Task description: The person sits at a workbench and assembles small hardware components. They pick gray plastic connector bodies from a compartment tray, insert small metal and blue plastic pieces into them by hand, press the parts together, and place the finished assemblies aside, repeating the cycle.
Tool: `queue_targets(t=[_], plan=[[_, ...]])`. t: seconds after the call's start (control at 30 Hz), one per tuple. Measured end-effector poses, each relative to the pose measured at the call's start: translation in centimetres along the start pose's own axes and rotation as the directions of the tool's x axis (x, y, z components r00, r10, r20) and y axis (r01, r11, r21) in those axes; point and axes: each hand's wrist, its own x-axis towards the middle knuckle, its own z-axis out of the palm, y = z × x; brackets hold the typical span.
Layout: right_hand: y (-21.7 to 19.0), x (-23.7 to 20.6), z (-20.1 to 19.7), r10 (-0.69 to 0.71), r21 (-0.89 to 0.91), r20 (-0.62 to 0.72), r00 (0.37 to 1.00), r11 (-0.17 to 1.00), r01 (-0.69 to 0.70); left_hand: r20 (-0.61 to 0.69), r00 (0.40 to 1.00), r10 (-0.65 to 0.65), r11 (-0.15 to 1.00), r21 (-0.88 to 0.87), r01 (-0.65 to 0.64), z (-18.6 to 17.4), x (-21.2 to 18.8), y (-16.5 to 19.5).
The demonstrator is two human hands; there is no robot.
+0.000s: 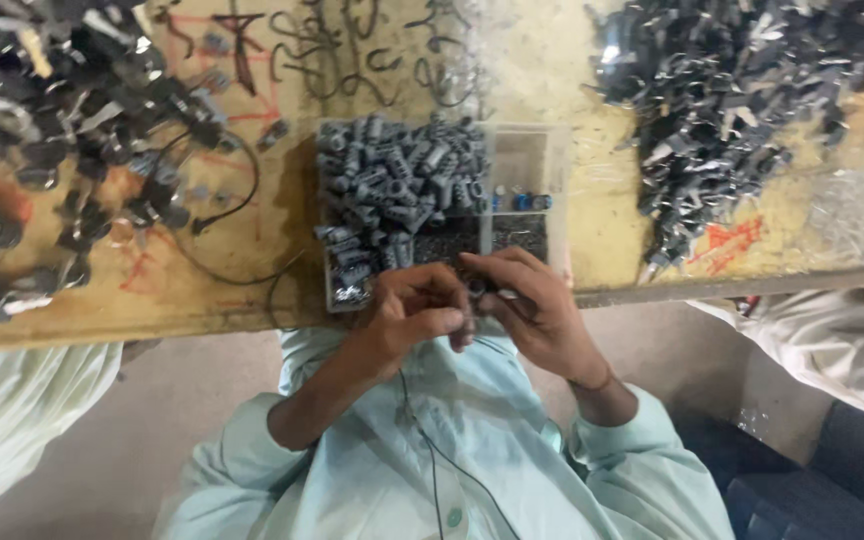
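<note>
My left hand (414, 312) and my right hand (537, 305) meet at the near edge of a worn yellow table (252, 290). Both are closed around a small dark part (476, 290) pinched between their fingertips. Much of the part is hidden by my fingers. Just beyond my hands stands a clear plastic compartment box (527, 160). Its big left section is heaped with several small grey cylinders (397, 185). The smaller sections hold a few blue pieces (520, 202) and fine dark bits (520, 235).
A heap of dark metal-and-black parts (62, 130) covers the table's left. A pile of grey clips (722, 90) lies at the right, with bent wires (342, 50) at the back. White cloth (22, 400) hangs at the left and white cloth (832, 340) at the right.
</note>
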Motion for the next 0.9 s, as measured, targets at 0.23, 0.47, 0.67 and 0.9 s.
queue_targets(t=[0.23,0.47,0.67,0.9], plan=[[0.4,-1.5,1.9,-0.205,-0.189,-0.104,0.973,0.965,0.183,-0.256,0.962,-0.099,0.949,0.266,0.169,0.8,-1.1,0.3],[-0.3,-0.5,0.7,-0.405,-0.355,0.022,0.914,0.852,0.386,-0.37,0.926,-0.077,0.922,0.326,0.207,1.1,-1.4,0.3],[0.0,-0.9,0.1,-0.402,-0.333,0.051,0.914,0.856,0.395,-0.337,0.932,-0.131,0.916,0.318,0.244,0.9,-1.3,0.5],[-1.2,-0.9,0.2,-0.433,-0.405,0.062,0.899,0.812,0.419,-0.306,0.944,-0.122,0.962,0.197,0.188,0.9,-1.3,0.7]])
